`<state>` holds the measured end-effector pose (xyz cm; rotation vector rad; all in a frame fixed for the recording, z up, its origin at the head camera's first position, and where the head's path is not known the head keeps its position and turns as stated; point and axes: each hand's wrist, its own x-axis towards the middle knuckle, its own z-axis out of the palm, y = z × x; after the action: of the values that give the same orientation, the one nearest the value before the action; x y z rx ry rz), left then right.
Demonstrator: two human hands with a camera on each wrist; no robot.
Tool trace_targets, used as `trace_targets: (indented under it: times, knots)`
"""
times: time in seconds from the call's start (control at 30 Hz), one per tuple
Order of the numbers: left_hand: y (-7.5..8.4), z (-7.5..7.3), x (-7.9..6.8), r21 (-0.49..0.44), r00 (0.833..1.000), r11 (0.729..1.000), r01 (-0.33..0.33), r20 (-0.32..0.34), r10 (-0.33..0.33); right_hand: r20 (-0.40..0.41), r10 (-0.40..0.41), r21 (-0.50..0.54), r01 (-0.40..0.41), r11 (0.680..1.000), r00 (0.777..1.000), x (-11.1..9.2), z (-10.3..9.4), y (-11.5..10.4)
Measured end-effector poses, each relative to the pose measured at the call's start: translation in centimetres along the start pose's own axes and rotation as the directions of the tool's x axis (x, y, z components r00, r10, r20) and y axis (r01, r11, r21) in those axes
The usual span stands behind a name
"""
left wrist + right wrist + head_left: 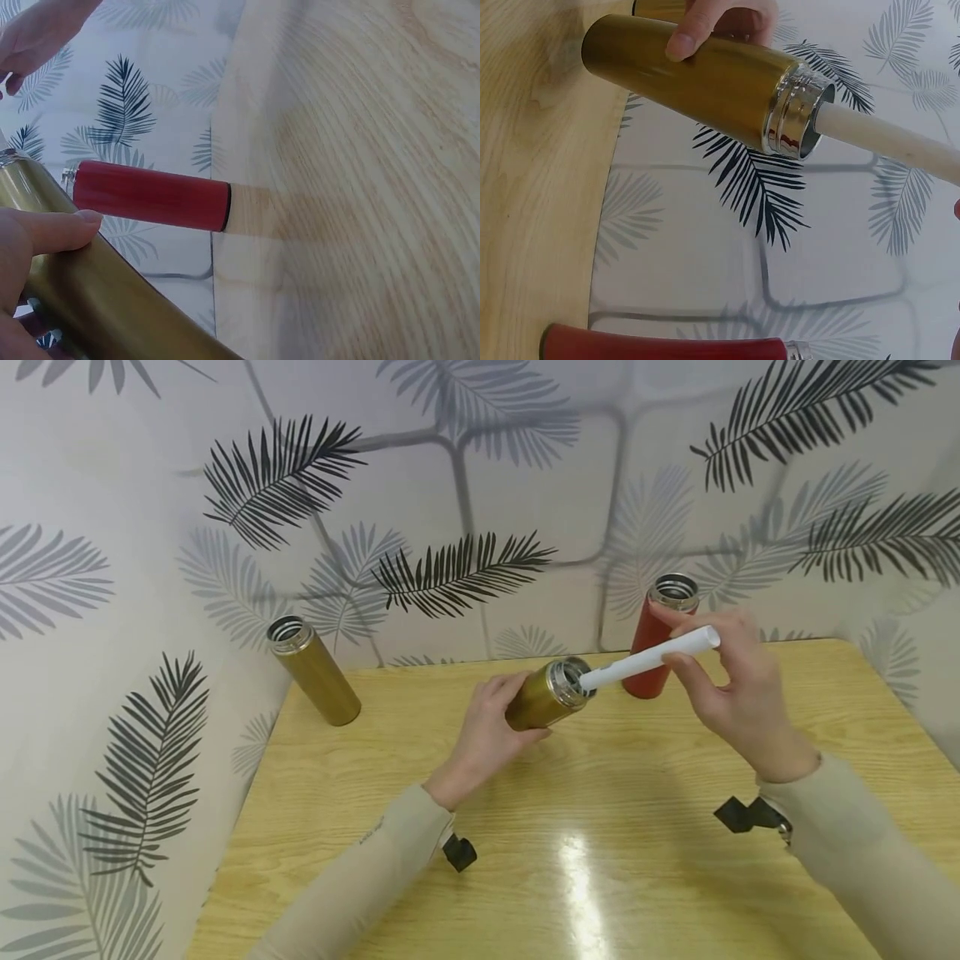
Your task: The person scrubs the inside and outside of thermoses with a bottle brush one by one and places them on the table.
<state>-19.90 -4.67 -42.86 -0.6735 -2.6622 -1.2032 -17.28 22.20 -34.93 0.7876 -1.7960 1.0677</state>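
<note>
My left hand [487, 731] grips a gold thermos bottle [534, 702] round its body, the thumb along its side in the left wrist view. The bottle is uncapped and tilts, its steel mouth up and to the right. A rolled-up white paper tube [651, 660] has its lower end in that mouth. Near the tube's upper, hollow end, my right hand [738, 693] pinches it between thumb and fingers. How deep the tube reaches is hidden inside the bottle. Just behind the right hand, an uncapped red thermos bottle [647, 635] stands upright, partly covered by the tube and fingers.
A second gold thermos bottle [318, 681], also uncapped, stands at the table's far left corner. The wooden table [390, 877] meets a wall [525, 502] with a feather pattern at its back edge. Each sleeve has a black wrist mount [459, 853] at the cuff.
</note>
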Motion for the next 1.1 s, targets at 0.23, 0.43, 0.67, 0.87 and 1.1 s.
trace_targets:
  times: [0.23, 0.43, 0.67, 0.87, 1.1]
  knots:
    - [0.3, 0.2, -0.3, -0.016, 1.0, 1.0, 0.018, 0.022, -0.017, 0.097, 0.092, 0.02, -0.095, 0.995, 0.991, -2.1, 0.7, 1.7]
    - [1.2, 0.3, -0.2, 0.007, 0.999, 1.0, -0.019, 0.037, 0.019, 0.12, 0.128, 0.002, -0.129, 0.992, 0.985, -3.7, 2.1, 2.3]
    - [1.3, 0.4, -0.2, 0.019, 0.999, 1.0, -0.013, 0.052, 0.012, 0.069, 0.118, 0.012, -0.12, 0.993, 0.991, -3.3, 2.4, 1.7]
    - [0.6, 0.0, 0.1, 0.019, 0.999, 0.999, -0.029, 0.018, 0.029, -0.008, 0.094, 0.092, -0.093, 0.991, 0.996, -1.6, 1.3, 0.6]
    - [0.3, -0.5, 0.2, 0.007, 1.0, 1.0, -0.007, 0.011, 0.007, -0.054, 0.128, 0.185, -0.116, 0.976, 0.99, -0.2, -0.4, 0.0]
